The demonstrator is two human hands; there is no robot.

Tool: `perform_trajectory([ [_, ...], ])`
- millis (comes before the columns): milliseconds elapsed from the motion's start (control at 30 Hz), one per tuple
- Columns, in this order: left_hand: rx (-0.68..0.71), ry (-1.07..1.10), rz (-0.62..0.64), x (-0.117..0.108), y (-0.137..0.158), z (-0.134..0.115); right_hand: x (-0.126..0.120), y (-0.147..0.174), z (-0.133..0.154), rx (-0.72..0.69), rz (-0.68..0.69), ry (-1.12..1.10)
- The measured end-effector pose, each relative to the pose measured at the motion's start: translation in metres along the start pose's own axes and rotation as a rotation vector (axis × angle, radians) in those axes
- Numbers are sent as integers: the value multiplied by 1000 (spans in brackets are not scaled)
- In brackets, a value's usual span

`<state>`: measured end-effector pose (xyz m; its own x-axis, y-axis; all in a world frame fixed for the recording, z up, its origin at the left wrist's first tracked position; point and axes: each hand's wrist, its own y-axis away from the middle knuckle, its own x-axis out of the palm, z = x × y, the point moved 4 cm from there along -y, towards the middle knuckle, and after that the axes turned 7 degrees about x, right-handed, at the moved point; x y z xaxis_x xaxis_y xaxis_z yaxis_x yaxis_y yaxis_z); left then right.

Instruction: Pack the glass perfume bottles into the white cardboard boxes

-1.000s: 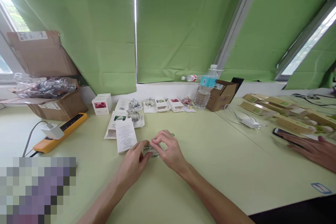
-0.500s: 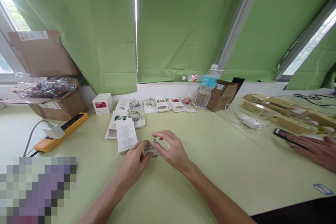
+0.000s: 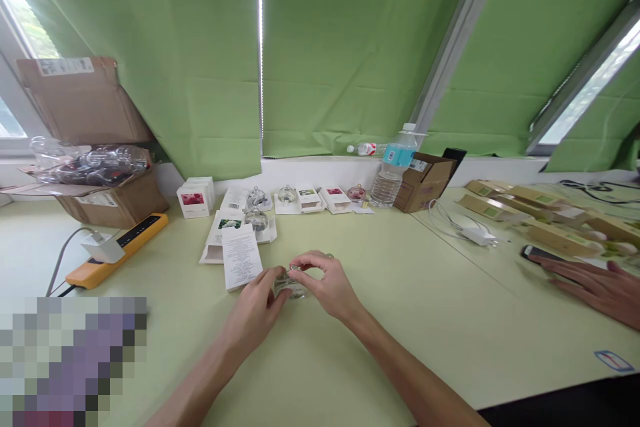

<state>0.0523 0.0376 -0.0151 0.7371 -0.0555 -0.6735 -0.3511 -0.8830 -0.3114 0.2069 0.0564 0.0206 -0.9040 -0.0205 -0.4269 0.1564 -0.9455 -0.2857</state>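
Note:
A small round clear glass bottle (image 3: 296, 289) stands on the table in front of me. My left hand (image 3: 257, 297) is closed around its left side. Above it, thumb and forefinger of my right hand (image 3: 327, 283) pinch the small shiny knob at the bottle's top. Just behind my left hand lies a white printed box (image 3: 241, 257), overlapping an open white carton (image 3: 215, 237) with a green picture. Similar round glass bottles stand behind these, one of them a clear bottle (image 3: 257, 219) on a white box.
Stacked white boxes (image 3: 194, 200) and a cardboard carton of plastic bottles (image 3: 107, 197) stand at back left, near an orange power strip (image 3: 120, 250). A large water bottle (image 3: 393, 173) stands at the back. Another person's hand (image 3: 595, 283) rests over a phone (image 3: 537, 253) at right.
The right thumb and forefinger have closed together on the bottle's top knob; before, they were apart. My left hand and the bottle have stayed in place.

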Motion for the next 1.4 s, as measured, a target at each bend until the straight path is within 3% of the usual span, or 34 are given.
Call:
perform_trajectory([
  [667,5,-4,-10,-1,-1,-1,-1,0,3,-81,20,55],
  [967,-3,10,16,-1,0,-2,-1,1,-1,61,54,-110],
  [1400,11,0,-14,-3,0,-3,-1,-1,-6,39,15,-70],
])
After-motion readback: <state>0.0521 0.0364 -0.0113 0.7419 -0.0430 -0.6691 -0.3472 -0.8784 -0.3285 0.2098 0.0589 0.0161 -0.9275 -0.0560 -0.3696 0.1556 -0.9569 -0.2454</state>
